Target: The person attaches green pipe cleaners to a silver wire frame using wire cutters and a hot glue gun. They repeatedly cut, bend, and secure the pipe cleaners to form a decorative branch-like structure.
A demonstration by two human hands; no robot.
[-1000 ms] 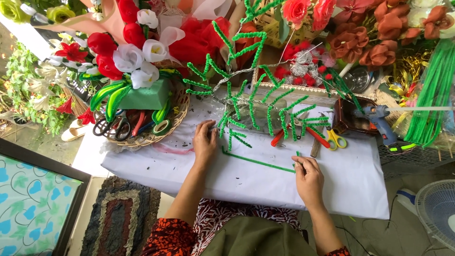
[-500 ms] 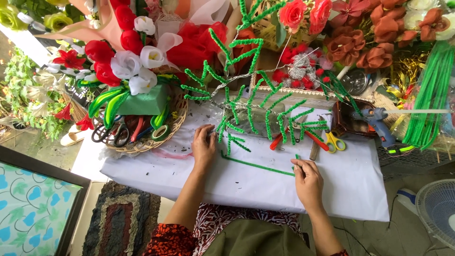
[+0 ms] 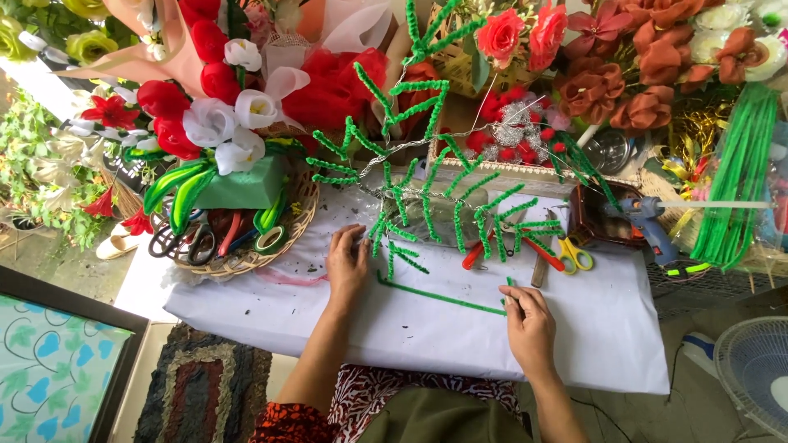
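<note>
A: Since the earlier frame we see little movement; both hands stay on the white paper-covered table (image 3: 624, 328).

B: We note the branching green pipe-cleaner frond (image 3: 435, 205) under the left hand (image 3: 346, 267), fingers curled on it. The right hand (image 3: 529, 324) pinches its long green stem (image 3: 439, 297).

A long, straight, fuzzy green pipe-cleaner stem (image 3: 439, 297) lies flat on the white paper-covered table, branching into upright green fern-like fronds (image 3: 460, 205).
</note>
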